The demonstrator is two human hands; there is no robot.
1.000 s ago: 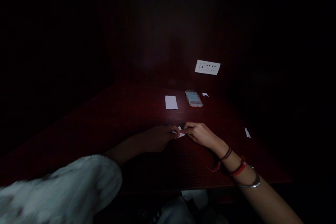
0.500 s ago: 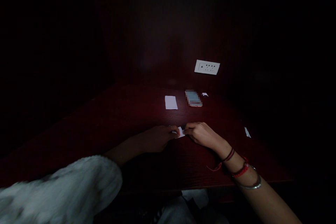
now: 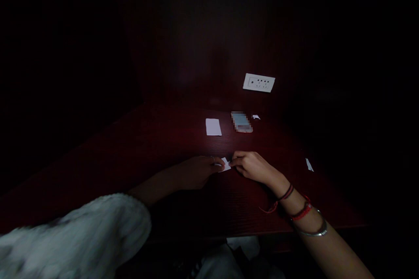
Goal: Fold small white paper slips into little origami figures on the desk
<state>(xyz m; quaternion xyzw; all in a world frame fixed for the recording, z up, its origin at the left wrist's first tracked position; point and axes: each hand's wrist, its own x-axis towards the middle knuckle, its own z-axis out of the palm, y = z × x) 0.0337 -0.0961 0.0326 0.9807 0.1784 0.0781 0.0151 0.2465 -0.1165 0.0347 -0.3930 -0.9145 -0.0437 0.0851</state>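
Observation:
Between my two hands, low over the dark red table (image 3: 163, 139), is a small piece of white paper (image 3: 225, 167). My left hand (image 3: 199, 172), with a ring on one finger, pinches its left side between thumb and fingers. At the paper's right corner, the closed fingertips of my right hand (image 3: 250, 165) meet its edge. My fingers cover part of the paper, so its full shape is hidden. Farther back lies a larger white sheet of paper (image 3: 213, 127), flat on the table.
A phone (image 3: 241, 122), its screen blurred, lies right of the larger sheet, with a paper scrap (image 3: 255, 117) beside it. Another torn strip (image 3: 309, 165) is at the right. A white socket panel (image 3: 259, 83) is on the back wall. The surroundings are very dark.
My right hand has shifted very slightly to the right along the small paper's edge. My left hand stays nearly still, and the other things lie as before.

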